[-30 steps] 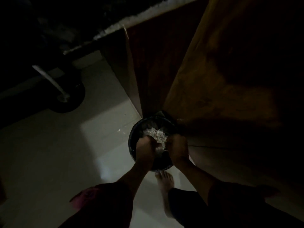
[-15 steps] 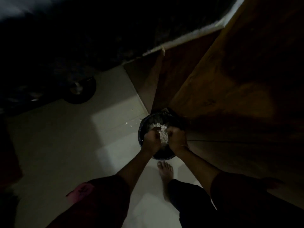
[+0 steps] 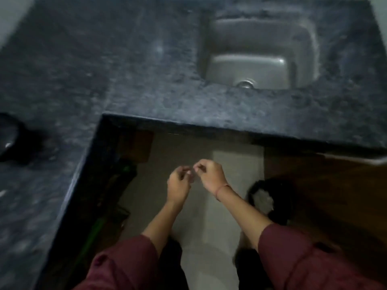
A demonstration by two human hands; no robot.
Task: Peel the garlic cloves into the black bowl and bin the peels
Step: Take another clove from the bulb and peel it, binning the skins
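Bin (image 3: 252, 190) holds white peels (image 3: 262, 198); left hand (image 3: 179, 183) and right hand (image 3: 211, 176), both hands curled, fingertips meeting, grip unclear

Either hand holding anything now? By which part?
Cannot tell: left hand and right hand have curled fingers, fingertips nearly together; anything pinched there is too small and blurred.

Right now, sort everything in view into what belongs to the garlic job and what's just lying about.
Job: left hand, right hand, bin with peels inside, black bowl on the counter.
Lying about: sink, wooden door.
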